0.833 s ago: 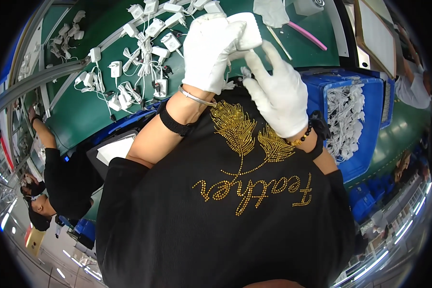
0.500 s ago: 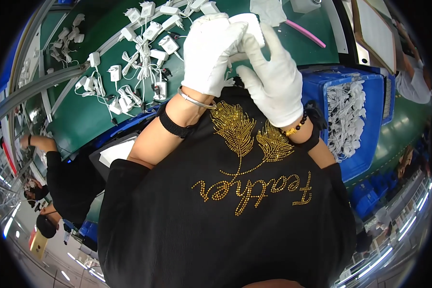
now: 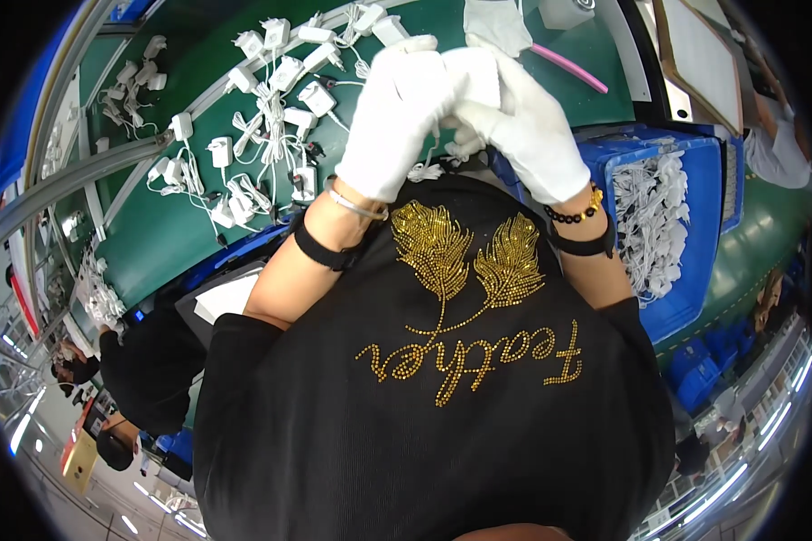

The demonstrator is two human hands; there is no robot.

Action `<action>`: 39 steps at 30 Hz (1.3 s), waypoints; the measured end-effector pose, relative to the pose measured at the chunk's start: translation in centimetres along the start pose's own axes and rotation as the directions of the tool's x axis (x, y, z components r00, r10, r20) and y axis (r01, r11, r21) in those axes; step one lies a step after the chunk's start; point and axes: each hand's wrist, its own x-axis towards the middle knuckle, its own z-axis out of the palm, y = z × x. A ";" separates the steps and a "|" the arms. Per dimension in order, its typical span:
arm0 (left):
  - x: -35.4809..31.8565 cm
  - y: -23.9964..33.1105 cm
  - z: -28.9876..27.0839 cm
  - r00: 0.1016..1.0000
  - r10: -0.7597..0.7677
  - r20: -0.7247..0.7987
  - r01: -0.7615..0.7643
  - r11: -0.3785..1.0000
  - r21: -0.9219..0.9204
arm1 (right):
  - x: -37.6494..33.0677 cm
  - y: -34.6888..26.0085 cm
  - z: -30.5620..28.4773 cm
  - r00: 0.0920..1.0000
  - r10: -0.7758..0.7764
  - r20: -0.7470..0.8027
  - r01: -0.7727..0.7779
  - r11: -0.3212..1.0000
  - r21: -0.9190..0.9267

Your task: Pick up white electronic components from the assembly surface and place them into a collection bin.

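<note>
Both of my hands wear white gloves and meet above the near edge of the green bench. Between them is a white power adapter [image 3: 475,76], partly covered by the gloves. My left hand [image 3: 395,117] is closed on its left side. On the other side, my right hand [image 3: 534,126] grips it with bent fingers, the thumb toward the left glove. White cord hangs below the gloves, beside a small cord bundle [image 3: 426,171] at the bench edge. Left of my hands lie several white adapters [image 3: 316,97] with tied cords [image 3: 272,122].
A blue crate [image 3: 604,162] full of white corded adapters [image 3: 651,225] stands at my right. A pink tube [image 3: 568,68] and a white cloth-like piece [image 3: 498,25] lie beyond my hands. Metal rails [image 3: 81,167] cross the left side. A co-worker in black [image 3: 158,370] is at far left.
My right hand has moved down and right, its fingers closing in around the adapter. The adapter has lowered slightly and turned. At far left, the co-worker's arm has shifted near a white bundle.
</note>
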 end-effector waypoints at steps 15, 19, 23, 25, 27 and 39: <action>-2.8 -0.3 -1.0 0.930 0.335 0.152 -0.355 0.925 0.137 | -2.4 1.3 -0.3 0.952 -0.306 -0.002 0.306 0.952 -0.013; -2.9 0.1 -0.9 0.947 0.287 0.142 -0.294 0.955 0.030 | -2.4 1.5 -0.3 0.945 -0.327 0.026 0.328 0.943 -0.059; -2.6 1.2 -1.2 0.985 0.095 0.146 -0.032 0.924 -0.382 | -2.7 0.3 0.3 0.938 -0.346 -0.018 0.346 0.937 0.052; -2.0 1.3 -2.2 0.965 0.039 0.258 0.150 0.726 -0.671 | -2.9 -1.4 0.4 0.959 -0.251 -0.134 0.260 0.964 0.057; -1.2 0.8 -2.8 0.945 0.069 0.321 0.214 0.611 -0.762 | -2.8 -2.1 0.8 0.961 -0.202 -0.188 0.219 0.973 0.069; -1.9 -0.1 0.5 1.000 0.000 0.000 0.000 0.812 -0.583 | -1.3 -0.3 4.4 0.945 -0.327 0.003 0.183 0.520 -0.835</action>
